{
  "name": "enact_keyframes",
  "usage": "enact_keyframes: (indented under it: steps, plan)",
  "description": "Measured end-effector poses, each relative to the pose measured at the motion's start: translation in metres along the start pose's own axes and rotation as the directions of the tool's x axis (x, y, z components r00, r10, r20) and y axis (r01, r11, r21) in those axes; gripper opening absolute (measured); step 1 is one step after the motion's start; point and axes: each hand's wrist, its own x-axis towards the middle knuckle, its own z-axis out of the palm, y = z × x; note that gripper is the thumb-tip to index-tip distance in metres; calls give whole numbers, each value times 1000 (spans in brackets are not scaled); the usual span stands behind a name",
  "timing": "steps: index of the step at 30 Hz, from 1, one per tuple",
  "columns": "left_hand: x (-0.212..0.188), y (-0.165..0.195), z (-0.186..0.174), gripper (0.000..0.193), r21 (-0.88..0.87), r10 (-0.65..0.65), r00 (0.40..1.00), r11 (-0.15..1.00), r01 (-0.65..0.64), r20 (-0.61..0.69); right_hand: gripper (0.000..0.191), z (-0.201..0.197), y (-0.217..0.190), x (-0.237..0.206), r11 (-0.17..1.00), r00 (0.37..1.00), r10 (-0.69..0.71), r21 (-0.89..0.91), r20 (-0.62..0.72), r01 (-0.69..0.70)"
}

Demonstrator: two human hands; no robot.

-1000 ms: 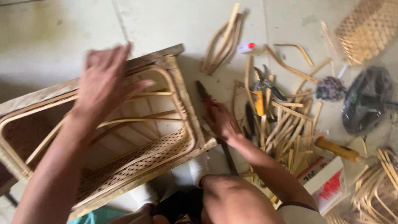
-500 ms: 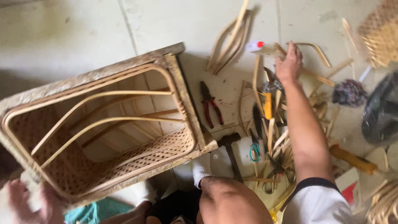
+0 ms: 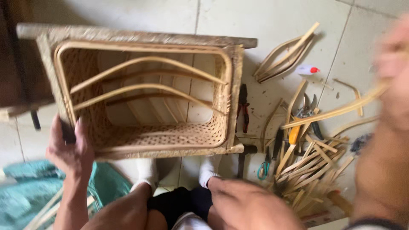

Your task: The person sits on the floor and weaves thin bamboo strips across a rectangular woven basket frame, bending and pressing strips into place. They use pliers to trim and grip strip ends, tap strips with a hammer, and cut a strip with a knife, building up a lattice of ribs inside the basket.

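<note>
A: Rattan stool frame [image 3: 140, 98] — where is it now?

B: On its side on the tiled floor [image 3: 264, 25], open end toward the camera, curved cane braces showing inside. Half a second ago it lay more tilted; it now sits squarer and higher in view.

A: Left hand?

B: The left hand [image 3: 70, 147] was low at the corner then. It now grips the frame's lower left edge, fingers curled over the rim, thumb outside.

A: Right hand?

B: The right hand [image 3: 394, 72] was reaching into the cane strips [image 3: 311, 166]. It is now raised and blurred at the right edge, closed around one long bent cane strip [image 3: 336, 111].

A: Nearby?

B: Red-handled pliers [image 3: 243, 108] just beside the frame, a hammer [image 3: 243, 155] below them, green-handled scissors [image 3: 264, 168], bent cane loops [image 3: 283, 59] above.

A: Reading?

B: Frame steadied, strip picked; looks like fitting comes next.
</note>
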Motion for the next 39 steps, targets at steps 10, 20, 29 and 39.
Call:
enact_keyframes:
  steps: [10, 20, 29, 39]
  plan:
    - [11, 12, 5, 47, -100, -42, 997, 994, 36, -58, 36, 334, -155, 14, 839, 471, -529, 520, 706, 162]
    - [8, 14, 2, 49, -41, 94, 992, 994, -98, -84, 37, 379, -140, -8, 845, 299, -525, 531, 797, 69]
    - [1, 8, 9, 49, 8, 71, 988, 997, -71, -136, 38, 388, -137, -8, 834, 254, -550, 540, 796, 115]
    - [19, 18, -5, 37, -57, 215, 958, 972, -229, -191, 39, 412, -151, -9, 945, 177, -308, 278, 935, 175]
